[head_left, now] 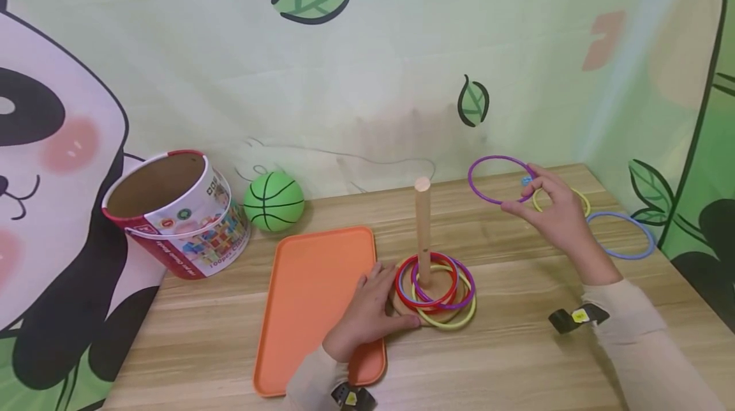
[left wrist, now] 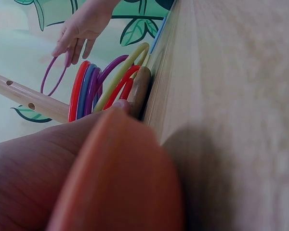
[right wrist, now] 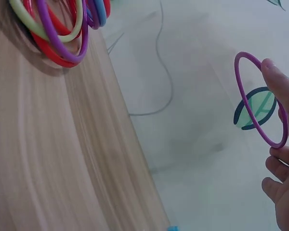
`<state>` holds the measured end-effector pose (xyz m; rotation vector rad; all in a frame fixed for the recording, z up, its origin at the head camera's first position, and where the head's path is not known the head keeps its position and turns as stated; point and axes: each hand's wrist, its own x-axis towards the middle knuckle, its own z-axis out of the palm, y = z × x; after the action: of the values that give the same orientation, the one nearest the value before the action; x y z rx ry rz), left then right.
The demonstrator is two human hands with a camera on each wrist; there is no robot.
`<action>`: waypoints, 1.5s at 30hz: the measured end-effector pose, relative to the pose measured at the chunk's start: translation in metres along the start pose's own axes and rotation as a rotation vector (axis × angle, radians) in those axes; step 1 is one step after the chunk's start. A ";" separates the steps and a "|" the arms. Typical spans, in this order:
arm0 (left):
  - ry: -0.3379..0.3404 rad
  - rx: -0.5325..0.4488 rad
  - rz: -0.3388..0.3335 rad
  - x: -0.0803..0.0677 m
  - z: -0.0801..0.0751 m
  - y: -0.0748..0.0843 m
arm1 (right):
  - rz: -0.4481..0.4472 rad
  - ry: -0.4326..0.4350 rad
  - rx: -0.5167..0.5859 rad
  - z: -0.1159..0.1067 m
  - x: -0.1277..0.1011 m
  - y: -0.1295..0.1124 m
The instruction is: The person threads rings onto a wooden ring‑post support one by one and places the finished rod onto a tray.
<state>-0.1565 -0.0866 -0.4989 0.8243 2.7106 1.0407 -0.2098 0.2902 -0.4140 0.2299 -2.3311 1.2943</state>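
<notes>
My right hand [head_left: 548, 210] pinches a thin purple ring [head_left: 473, 189] between thumb and fingers, raised over the back right of the table. To its left stands an upright wooden peg [head_left: 423, 226] on a round base. Around the foot of the peg lies a loose pile of rings: red [head_left: 399, 290], yellow [head_left: 459, 325], purple [head_left: 472, 286] and blue. My left hand [head_left: 367, 309] rests beside the base with fingers and thumb spread along its edge. The thumb tip [left wrist: 121, 105] reaches the base next to the lower rings in the left wrist view.
An orange tray [head_left: 318, 296] lies under and beside the left hand. Behind it are a green ball [head_left: 274, 201] and a printed bucket [head_left: 184, 226]. A yellow ring [head_left: 587, 201] and a blue ring [head_left: 649, 239] lie at the right, near a small blue piece [head_left: 526, 180].
</notes>
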 end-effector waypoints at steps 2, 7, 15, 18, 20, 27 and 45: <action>-0.002 -0.001 -0.002 0.000 0.000 0.000 | -0.009 0.003 -0.008 -0.001 0.001 -0.002; -0.002 -0.003 -0.001 0.000 0.000 0.001 | -0.055 0.027 -0.010 -0.002 0.004 -0.007; -0.005 -0.015 -0.003 0.000 -0.001 0.001 | -0.099 0.021 0.033 -0.006 0.008 -0.025; -0.006 -0.016 -0.006 0.000 -0.001 0.001 | -0.065 0.004 0.084 -0.007 0.009 -0.033; -0.008 -0.012 -0.007 0.000 -0.001 0.001 | -0.051 -0.008 0.135 -0.009 0.010 -0.037; -0.010 -0.002 -0.012 0.000 -0.002 0.003 | -0.084 -0.032 0.215 -0.011 0.012 -0.050; -0.002 -0.014 -0.005 -0.001 -0.003 0.003 | -0.165 -0.087 0.290 -0.012 0.015 -0.092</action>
<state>-0.1547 -0.0870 -0.4950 0.8150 2.6992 1.0558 -0.1861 0.2516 -0.3312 0.5689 -2.1334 1.5605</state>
